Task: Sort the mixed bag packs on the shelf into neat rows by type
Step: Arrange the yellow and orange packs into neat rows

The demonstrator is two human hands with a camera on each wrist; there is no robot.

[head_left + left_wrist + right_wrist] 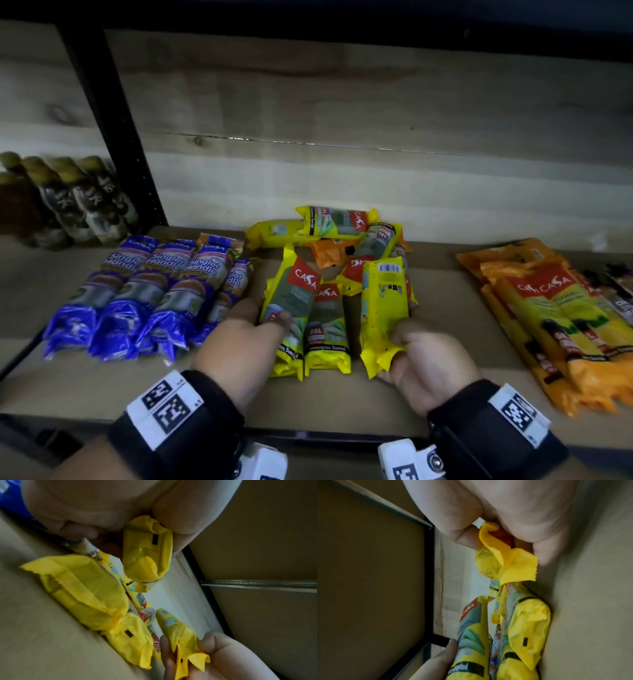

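Observation:
Three yellow bag packs lie side by side at the middle front of the shelf board (pixel 342 401). My left hand (pixel 262 322) grips the leftmost yellow pack (pixel 291 298), thumb on its face; the left wrist view shows this pack (pixel 147 550) held in my left hand (pixel 137 527). My right hand (pixel 399 353) pinches the near end of the rightmost yellow pack (pixel 383 301), which lies barcode side up. In the right wrist view its crimped end (pixel 510 563) sits between my fingers (pixel 465 536). A third yellow pack (pixel 327 329) lies between them.
Behind lies a jumbled pile of yellow packs (pixel 342 222) with one orange pack (pixel 329 253) in it. A row of blue packs (pixel 147 291) fills the left, and stacked orange packs (pixel 548 315) the right. Bottles (pixel 68 205) stand beyond a black upright (pixel 113 126).

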